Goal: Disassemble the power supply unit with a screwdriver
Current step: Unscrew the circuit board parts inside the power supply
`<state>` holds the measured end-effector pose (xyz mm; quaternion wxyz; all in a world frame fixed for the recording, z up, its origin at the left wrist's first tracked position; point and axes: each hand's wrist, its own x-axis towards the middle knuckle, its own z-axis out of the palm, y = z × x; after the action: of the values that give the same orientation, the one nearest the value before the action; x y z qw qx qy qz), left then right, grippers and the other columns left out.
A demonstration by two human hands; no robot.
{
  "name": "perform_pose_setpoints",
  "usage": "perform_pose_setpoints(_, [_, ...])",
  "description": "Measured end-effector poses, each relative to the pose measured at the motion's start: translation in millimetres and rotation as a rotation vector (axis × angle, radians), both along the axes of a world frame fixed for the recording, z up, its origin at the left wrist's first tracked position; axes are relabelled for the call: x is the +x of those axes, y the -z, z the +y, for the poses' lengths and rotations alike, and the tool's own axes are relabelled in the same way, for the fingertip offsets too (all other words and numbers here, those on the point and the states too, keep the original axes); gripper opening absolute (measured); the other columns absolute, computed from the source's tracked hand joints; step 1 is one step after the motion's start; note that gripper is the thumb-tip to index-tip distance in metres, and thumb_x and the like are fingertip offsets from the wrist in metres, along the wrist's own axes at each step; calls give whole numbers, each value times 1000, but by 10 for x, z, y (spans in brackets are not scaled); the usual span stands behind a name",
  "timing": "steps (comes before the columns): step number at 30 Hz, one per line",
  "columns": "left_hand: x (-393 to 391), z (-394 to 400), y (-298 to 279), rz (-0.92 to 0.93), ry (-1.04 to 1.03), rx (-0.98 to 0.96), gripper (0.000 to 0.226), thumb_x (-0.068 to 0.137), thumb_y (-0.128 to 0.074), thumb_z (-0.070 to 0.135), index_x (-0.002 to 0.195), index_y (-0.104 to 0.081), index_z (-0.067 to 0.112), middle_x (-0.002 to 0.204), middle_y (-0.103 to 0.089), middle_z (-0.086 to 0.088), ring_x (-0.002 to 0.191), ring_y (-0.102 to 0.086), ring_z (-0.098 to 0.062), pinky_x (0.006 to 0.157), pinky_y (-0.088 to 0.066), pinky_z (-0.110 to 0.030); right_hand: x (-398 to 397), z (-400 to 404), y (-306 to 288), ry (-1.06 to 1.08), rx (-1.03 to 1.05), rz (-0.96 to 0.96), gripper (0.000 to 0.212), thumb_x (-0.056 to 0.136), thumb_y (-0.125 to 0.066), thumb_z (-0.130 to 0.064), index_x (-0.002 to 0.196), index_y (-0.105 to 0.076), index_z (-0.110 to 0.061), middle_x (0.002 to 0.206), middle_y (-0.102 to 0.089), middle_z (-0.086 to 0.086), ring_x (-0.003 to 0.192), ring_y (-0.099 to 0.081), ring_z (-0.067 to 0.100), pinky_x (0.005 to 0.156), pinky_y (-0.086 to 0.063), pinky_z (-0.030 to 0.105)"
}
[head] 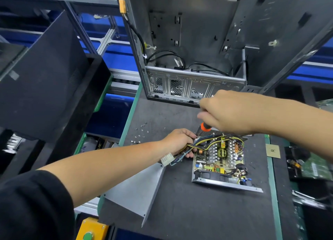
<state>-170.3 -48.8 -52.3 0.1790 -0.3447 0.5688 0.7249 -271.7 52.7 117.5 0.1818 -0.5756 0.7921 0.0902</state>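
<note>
From the head camera, the power supply unit point(219, 160) lies opened on the dark work mat point(198, 212), its circuit board with coils, capacitors and heat sinks exposed and its metal base rim facing the viewer. It sits right of centre on the mat, in front of the empty computer case point(194, 59) that stands upright at the far edge.

The left hand point(180, 142) is at the unit's left side, its fingers curled round the wire bundle point(203, 143) (yellow, black and blue leads) where it leaves the board. The bundle's white connector point(167, 159) hangs just below that hand's wrist.

The right hand point(227, 111) is above the unit's far left corner, clenched around the handle of the screwdriver point(205, 126). Only the orange and black lower part of the handle shows beneath the fist; the shaft and tip are hidden among the wires, so what the tip touches cannot be told.

A bent grey metal cover point(137, 193) lies on the mat to the left of the unit, near but apart from it, partly under the left forearm. A scatter of small loose screws point(141, 131) rests on the mat beyond the left hand. A yellow box with a green button point(90, 230) sits at the bottom left edge.
</note>
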Motion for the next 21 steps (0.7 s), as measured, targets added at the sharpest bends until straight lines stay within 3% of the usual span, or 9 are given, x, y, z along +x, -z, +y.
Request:
perform_pose_setpoints(2, [1, -5, 0, 2, -5, -2, 20, 88, -42, -10, 93, -53, 6, 64, -60, -18, 35, -56, -18, 33, -43, -21, 0, -2, -12, -62, 17, -49, 22, 99, -43, -44, 92, -45, -23, 80, -49, -2, 78, -55, 22, 71, -49, 41])
perform_pose_setpoints(5, [-10, -3, 5, -4, -8, -8, 19, 88, -43, -10, 92, -52, 6, 62, -60, -17, 34, -55, -17, 32, -42, -20, -54, 18, -54, -118, -21, -111, 12, 91, -60, -28, 101, -53, -25, 98, -62, -5, 86, -51, 12, 79, -50, 36])
perform_pose_setpoints(10, [-24, 0, 16, -8, -15, -12, 20, 87, -42, -11, 96, -52, 3, 61, -60, -17, 34, -55, -18, 32, -42, -21, 17, -66, -100, -111, 24, -258, 39, 68, -56, 5, 86, -67, -28, 91, -63, -10, 85, -58, 10, 74, -52, 36])
perform_pose_setpoints(12, [-20, 0, 11, -9, -12, -10, 19, 87, -42, -11, 94, -52, 4, 62, -60, -18, 34, -55, -18, 32, -43, -21, 38, -66, -66, -76, 12, -262, 27, 72, -58, -1, 80, -66, -26, 88, -63, -6, 80, -56, 9, 72, -53, 40])
perform_pose_setpoints(13, [-18, -3, 9, -11, -9, -12, 19, 87, -42, -11, 93, -52, 4, 62, -60, -18, 34, -55, -18, 32, -43, -21, 34, -52, -42, -59, -12, -252, 12, 78, -62, -14, 76, -64, -26, 86, -61, -6, 78, -54, 7, 71, -52, 41])
perform_pose_setpoints(14, [-18, -6, 9, -11, -4, -14, 18, 87, -43, -11, 95, -52, 3, 62, -60, -18, 34, -55, -18, 32, -43, -21, 30, -37, -33, -37, -39, -233, 13, 84, -61, -34, 73, -61, -26, 83, -58, -7, 75, -52, 6, 69, -51, 40])
perform_pose_setpoints(16, [-15, -13, -1, -8, 3, -15, 19, 87, -42, -10, 98, -52, 2, 63, -59, -17, 34, -55, -17, 33, -43, -21, 40, -25, -30, 7, -45, -173, 42, 89, -39, -61, 70, -52, -26, 76, -53, -7, 72, -51, 11, 62, -44, 37])
perform_pose_setpoints(19, [-14, -13, -6, -12, 9, -11, 20, 88, -41, -10, 94, -52, 5, 61, -60, -16, 34, -55, -17, 32, -42, -20, 28, -54, -37, 92, 17, -59, 40, 99, -33, -52, 75, -46, -23, 74, -48, 0, 66, -48, 17, 53, -34, 33])
perform_pose_setpoints(21, [-12, -16, -12, -12, 6, -6, 20, 88, -41, -11, 93, -52, 5, 59, -60, -15, 34, -55, -17, 32, -42, -21, 10, -75, -52, 73, 62, -64, 36, 100, -41, -47, 83, -52, -17, 76, -49, 2, 70, -54, 23, 59, -43, 35])
